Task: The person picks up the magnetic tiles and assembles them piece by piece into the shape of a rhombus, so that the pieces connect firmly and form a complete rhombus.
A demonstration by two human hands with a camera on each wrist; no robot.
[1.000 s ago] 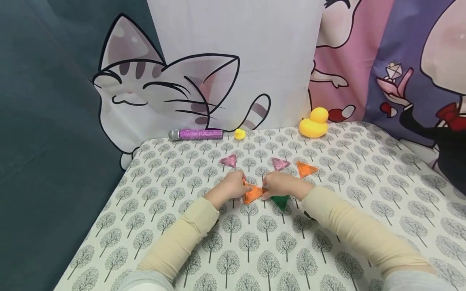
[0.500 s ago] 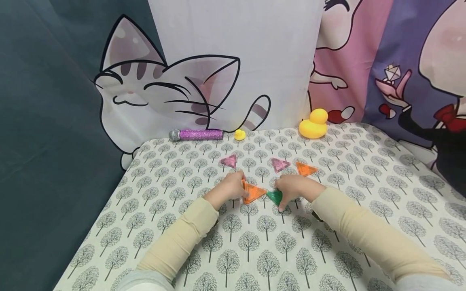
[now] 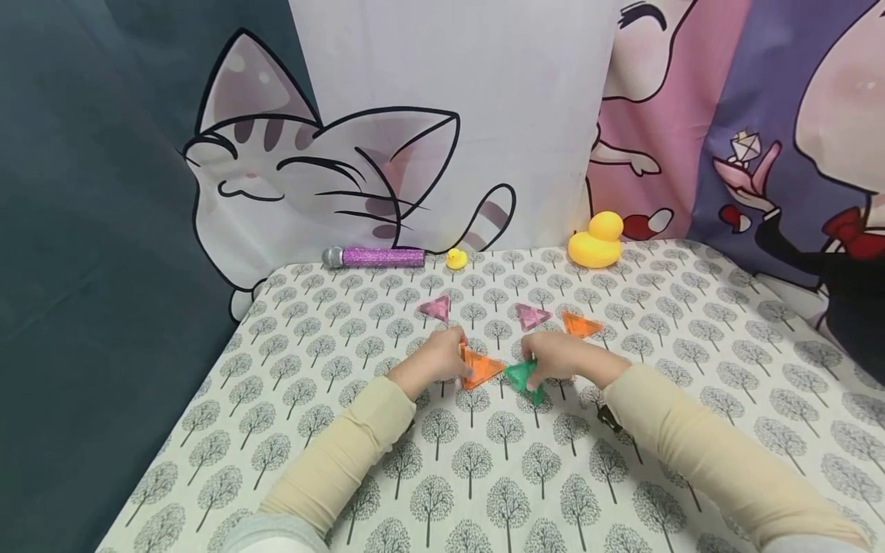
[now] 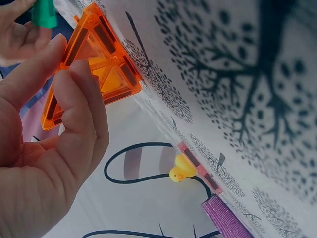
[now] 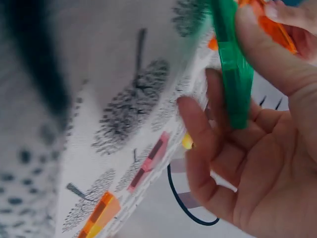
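My left hand pinches a translucent orange triangular magnetic tile by its left side, its point toward the right. In the left wrist view the thumb and fingers lie along the edges of this orange tile, which has a ribbed middle. With thumb and fingertips my right hand holds a green triangular magnetic tile, whose left corner comes right up to the orange tile's tip. The right wrist view shows the green tile edge-on between thumb and fingers, tilted up from the cloth.
Beyond the hands lie two pink triangular tiles, the left one and the right one, and a second orange tile. A purple microphone, small duck and large duck line the table's back edge, before a cartoon curtain.
My right hand has left the orange tile's tip, moved right and taken the green tile, which is now turned and tilted. The left hand keeps its place on the orange tile.
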